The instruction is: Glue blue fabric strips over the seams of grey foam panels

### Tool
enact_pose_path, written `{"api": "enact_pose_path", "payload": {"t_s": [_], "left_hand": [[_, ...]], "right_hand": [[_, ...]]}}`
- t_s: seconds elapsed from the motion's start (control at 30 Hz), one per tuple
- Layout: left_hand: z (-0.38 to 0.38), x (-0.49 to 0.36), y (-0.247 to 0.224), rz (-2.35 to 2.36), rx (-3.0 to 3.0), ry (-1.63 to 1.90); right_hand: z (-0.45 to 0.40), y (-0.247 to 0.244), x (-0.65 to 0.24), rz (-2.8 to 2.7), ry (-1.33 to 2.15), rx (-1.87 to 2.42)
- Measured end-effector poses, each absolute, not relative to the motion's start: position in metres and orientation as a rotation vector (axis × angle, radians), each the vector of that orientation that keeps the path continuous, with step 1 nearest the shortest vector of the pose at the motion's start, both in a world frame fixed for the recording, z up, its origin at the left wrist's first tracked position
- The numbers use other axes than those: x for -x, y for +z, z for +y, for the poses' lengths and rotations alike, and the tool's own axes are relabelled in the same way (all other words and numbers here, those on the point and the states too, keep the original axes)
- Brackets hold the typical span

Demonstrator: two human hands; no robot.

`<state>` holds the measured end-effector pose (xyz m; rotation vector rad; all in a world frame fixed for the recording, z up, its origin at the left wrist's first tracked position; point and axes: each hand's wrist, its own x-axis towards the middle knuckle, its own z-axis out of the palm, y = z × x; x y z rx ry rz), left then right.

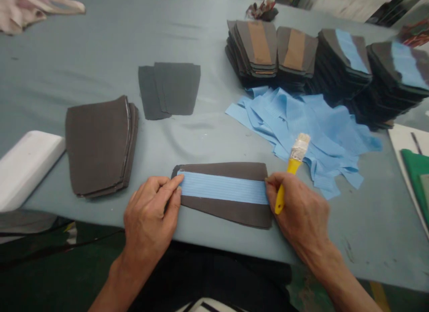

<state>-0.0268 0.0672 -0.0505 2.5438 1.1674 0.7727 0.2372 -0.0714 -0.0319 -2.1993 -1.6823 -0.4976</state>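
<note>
A dark grey-brown fabric panel (231,215) lies near the table's front edge, with a ribbed light blue strip (223,187) laid lengthwise along its middle. At the left end my left hand (152,209) is closed, index finger and thumb pinching the strip and panel edge. My right hand (300,209) grips a paintbrush (295,162) with a yellow handle and pale bristles pointing up and away. Its fingertips also pinch the strip's right end at the panel's edge.
Dark panels (97,146) are stacked at left beside a white block (31,169). Thin grey pieces (177,88) lie behind. Loose blue strips (295,115) are heaped at right, before several tall panel stacks (345,57). A green item (414,173) lies at far right.
</note>
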Motion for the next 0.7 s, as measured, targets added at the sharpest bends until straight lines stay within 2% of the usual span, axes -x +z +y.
{"api": "enact_pose_path", "payload": {"t_s": [0.2,0.5,0.7], "left_hand": [[0.065,0.027,-0.052,1.192,-2.526,0.772],[0.065,0.030,-0.046,1.232,-2.509,1.008],[0.050,0.019,-0.030,1.072,-2.685,1.000]], "right_hand": [[-0.090,-0.020,-0.241,-1.476,-0.714,2.242],[-0.098,-0.044,-0.244,-1.545,-0.597,2.042],[-0.098,-0.030,-0.240,-1.567,-0.513,1.897]]}}
